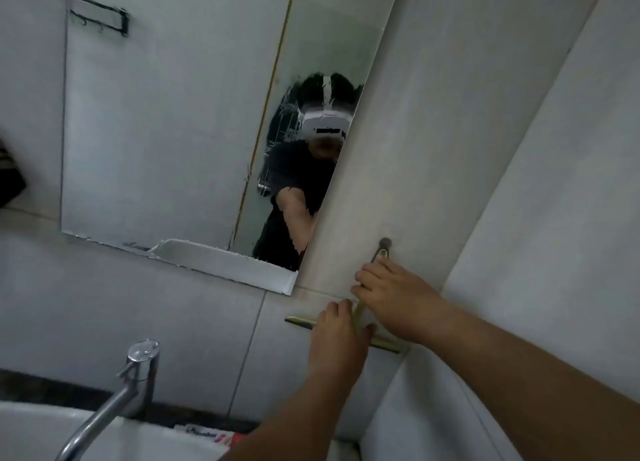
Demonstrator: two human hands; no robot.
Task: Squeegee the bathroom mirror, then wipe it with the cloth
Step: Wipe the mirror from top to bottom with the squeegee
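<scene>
The bathroom mirror [156,131] hangs on the tiled wall, hazy over most of its face, with streaks around a person's reflection at its right side. An olive-green squeegee [299,321] is against the wall below and right of the mirror, blade level, its handle tip at a round wall hook [385,243]. My left hand [337,336] covers the middle of the blade where the handle joins. My right hand [394,299] is wrapped around the handle above it. No cloth can be made out for certain.
A chrome faucet [138,374] stands over the white sink [34,433] at lower left. A toothpaste tube [207,434] lies on the dark counter behind the sink. A dark object [10,173] shows at the left edge. A wall corner runs up on the right.
</scene>
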